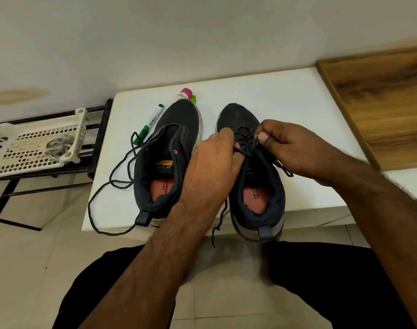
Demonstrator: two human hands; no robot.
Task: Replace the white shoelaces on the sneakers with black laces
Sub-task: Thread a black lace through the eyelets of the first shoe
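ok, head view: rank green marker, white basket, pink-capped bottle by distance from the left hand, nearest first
From the left hand:
1. pink-capped bottle, past the left sneaker's toe. The green marker, left of that sneaker, is too close to call against it.
2. white basket, on the rack off the table's left edge, clearly farthest.

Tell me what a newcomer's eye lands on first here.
Two hands meet over the right sneaker on the white table: the left hand and right hand both pinch its black lace. Beside it, the left sneaker sits unlaced, a loose black lace trailing off the table edge. A green marker lies behind.
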